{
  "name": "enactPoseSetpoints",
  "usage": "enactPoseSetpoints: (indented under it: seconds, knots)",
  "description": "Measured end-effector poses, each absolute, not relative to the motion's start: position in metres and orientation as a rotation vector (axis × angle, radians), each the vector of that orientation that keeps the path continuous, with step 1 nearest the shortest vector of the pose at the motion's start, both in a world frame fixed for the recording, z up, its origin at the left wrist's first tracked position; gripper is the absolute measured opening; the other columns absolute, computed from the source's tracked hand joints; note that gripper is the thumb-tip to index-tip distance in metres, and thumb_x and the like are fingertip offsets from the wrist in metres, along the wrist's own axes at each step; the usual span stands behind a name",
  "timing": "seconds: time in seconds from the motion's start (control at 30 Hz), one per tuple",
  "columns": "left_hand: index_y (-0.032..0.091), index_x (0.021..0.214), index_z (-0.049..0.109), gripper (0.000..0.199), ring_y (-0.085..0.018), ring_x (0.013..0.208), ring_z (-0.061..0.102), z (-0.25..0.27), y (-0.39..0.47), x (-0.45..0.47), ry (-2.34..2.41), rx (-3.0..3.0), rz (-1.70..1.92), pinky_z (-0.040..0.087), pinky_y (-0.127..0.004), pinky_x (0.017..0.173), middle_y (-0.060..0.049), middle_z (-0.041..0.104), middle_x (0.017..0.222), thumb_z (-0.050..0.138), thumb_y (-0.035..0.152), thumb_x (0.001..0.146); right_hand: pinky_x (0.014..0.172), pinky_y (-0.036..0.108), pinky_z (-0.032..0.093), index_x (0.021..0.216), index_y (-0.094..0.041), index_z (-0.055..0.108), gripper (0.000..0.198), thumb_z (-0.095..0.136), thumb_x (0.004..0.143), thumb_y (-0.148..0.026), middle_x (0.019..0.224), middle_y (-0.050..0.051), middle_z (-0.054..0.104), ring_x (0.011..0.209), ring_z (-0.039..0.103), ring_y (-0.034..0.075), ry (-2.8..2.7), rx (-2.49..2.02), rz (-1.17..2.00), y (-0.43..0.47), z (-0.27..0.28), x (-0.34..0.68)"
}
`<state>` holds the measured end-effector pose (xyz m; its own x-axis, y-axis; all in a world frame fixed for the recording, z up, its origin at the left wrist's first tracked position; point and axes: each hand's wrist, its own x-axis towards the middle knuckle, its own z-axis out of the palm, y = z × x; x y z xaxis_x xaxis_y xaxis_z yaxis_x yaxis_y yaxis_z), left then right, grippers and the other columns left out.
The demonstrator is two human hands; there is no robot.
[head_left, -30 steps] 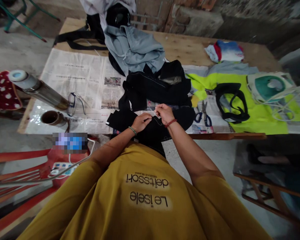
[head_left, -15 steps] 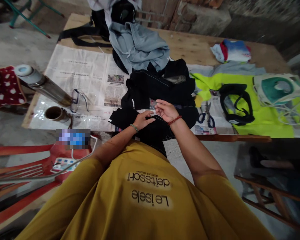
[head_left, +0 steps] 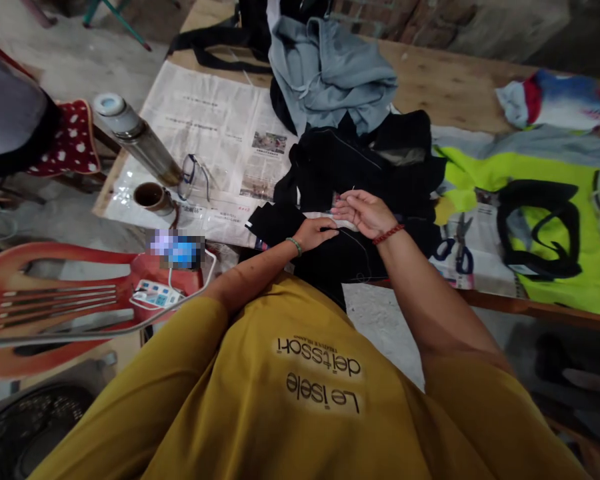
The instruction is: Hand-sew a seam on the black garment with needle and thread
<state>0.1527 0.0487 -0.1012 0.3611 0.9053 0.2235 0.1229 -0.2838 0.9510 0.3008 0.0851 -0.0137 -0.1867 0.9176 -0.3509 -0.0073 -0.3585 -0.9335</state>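
Note:
Black cloth (head_left: 325, 260), part of a dark garment, lies over the table's near edge and hangs down in front of me. My left hand (head_left: 316, 235) is closed on its upper edge, thumb and fingers together. Just to the right, my right hand (head_left: 364, 212) is raised over the cloth with its fingertips pinched. A tiny bright sliver shows at those fingertips, too small to name. A thin pale thread (head_left: 363, 275) loops across the cloth below. More black clothing (head_left: 350, 160) is heaped beyond both hands.
Scissors (head_left: 460, 247) lie right, near a black strap loop (head_left: 510, 267) on a fluorescent yellow garment (head_left: 540, 163). Left stand a bottle (head_left: 145, 143), a brown mug (head_left: 151, 197) and glasses (head_left: 195, 179). A grey garment (head_left: 330, 73) lies behind. A red chair (head_left: 80, 267) holds a power strip (head_left: 157, 293).
The view has swung left, so the table's things sit farther right. My left thumb and fingers, apart before, have come together on the black cloth. My right hand stays pinched over it.

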Motion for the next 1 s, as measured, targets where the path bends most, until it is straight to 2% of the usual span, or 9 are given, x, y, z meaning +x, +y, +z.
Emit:
enactPoseSetpoints:
  seconds: [0.13, 0.3, 0.43, 0.53, 0.63, 0.77, 0.87, 1.0]
  knots:
    - [0.013, 0.077, 0.066, 0.012, -0.011, 0.072, 0.057, -0.101, 0.05, 0.154, 0.954, 1.641, 0.997, 0.045, -0.023, 0.075, 0.0, 0.064, 0.075, 0.065, 0.025, 0.079, 0.085, 0.037, 0.054, 0.085, -0.02, 0.062, 0.009, 0.057, 0.086, -0.028, 0.085, 0.003, 0.069, 0.084, 0.068, 0.016, -1.647, -1.396, 1.18, 0.091, -0.016, 0.309]
    - [0.014, 0.076, 0.065, 0.011, -0.011, 0.073, 0.057, -0.101, 0.051, 0.153, 0.955, 1.633, 0.964, 0.044, -0.023, 0.075, 0.0, 0.063, 0.075, 0.064, 0.024, 0.079, 0.096, 0.038, 0.047, 0.093, -0.022, 0.067, 0.021, 0.05, 0.084, -0.016, 0.105, 0.006, 0.068, 0.103, 0.063, 0.02, -2.365, -1.307, 0.589, 0.105, -0.01, 0.334]
    - [0.014, 0.076, 0.064, 0.011, -0.011, 0.075, 0.057, -0.099, 0.051, 0.152, 0.948, 1.657, 0.925, 0.044, -0.023, 0.077, 0.0, 0.062, 0.076, 0.062, 0.024, 0.08, 0.101, 0.035, 0.04, 0.103, -0.014, 0.066, 0.028, 0.045, 0.085, -0.008, 0.116, 0.016, 0.065, 0.115, 0.056, 0.019, -2.642, -1.288, 0.208, 0.126, -0.002, 0.358]
    - [0.014, 0.076, 0.064, 0.012, -0.012, 0.076, 0.056, -0.098, 0.051, 0.151, 0.952, 1.663, 0.909, 0.044, -0.023, 0.077, 0.0, 0.062, 0.076, 0.061, 0.024, 0.08, 0.103, 0.036, 0.036, 0.108, -0.009, 0.065, 0.03, 0.043, 0.087, -0.007, 0.12, 0.021, 0.062, 0.123, 0.05, 0.019, -2.714, -1.342, -0.037, 0.144, 0.01, 0.378]
    - [0.013, 0.076, 0.064, 0.012, -0.012, 0.075, 0.056, -0.098, 0.051, 0.15, 0.949, 1.658, 0.913, 0.043, -0.024, 0.076, 0.0, 0.061, 0.076, 0.061, 0.025, 0.08, 0.103, 0.036, 0.034, 0.111, -0.008, 0.064, 0.031, 0.042, 0.089, -0.006, 0.122, 0.021, 0.061, 0.127, 0.046, 0.019, -2.674, -1.474, -0.255, 0.159, 0.028, 0.396]
    - [0.013, 0.076, 0.064, 0.012, -0.012, 0.074, 0.055, -0.098, 0.05, 0.15, 0.954, 1.652, 0.938, 0.043, -0.024, 0.076, 0.0, 0.06, 0.075, 0.061, 0.025, 0.079, 0.099, 0.037, 0.037, 0.115, -0.009, 0.064, 0.033, 0.045, 0.088, -0.006, 0.121, 0.022, 0.06, 0.124, 0.048, 0.024, -2.574, -1.707, -0.477, 0.168, 0.061, 0.414]
    - [0.014, 0.076, 0.064, 0.012, -0.012, 0.075, 0.056, -0.098, 0.05, 0.15, 0.964, 1.642, 0.929, 0.044, -0.024, 0.077, 0.0, 0.061, 0.075, 0.062, 0.025, 0.079, 0.093, 0.037, 0.04, 0.118, -0.007, 0.062, 0.035, 0.039, 0.091, -0.008, 0.12, 0.024, 0.059, 0.122, 0.05, 0.026, -2.562, -1.793, -0.642, 0.168, 0.084, 0.423]
    - [0.014, 0.076, 0.064, 0.013, -0.011, 0.075, 0.056, -0.098, 0.05, 0.15, 0.973, 1.628, 0.928, 0.045, -0.024, 0.077, 0.0, 0.062, 0.077, 0.062, 0.026, 0.079, 0.09, 0.038, 0.042, 0.121, -0.003, 0.058, 0.039, 0.034, 0.092, -0.008, 0.124, 0.025, 0.056, 0.124, 0.048, 0.028, -2.514, -1.886, -0.722, 0.167, 0.111, 0.433]
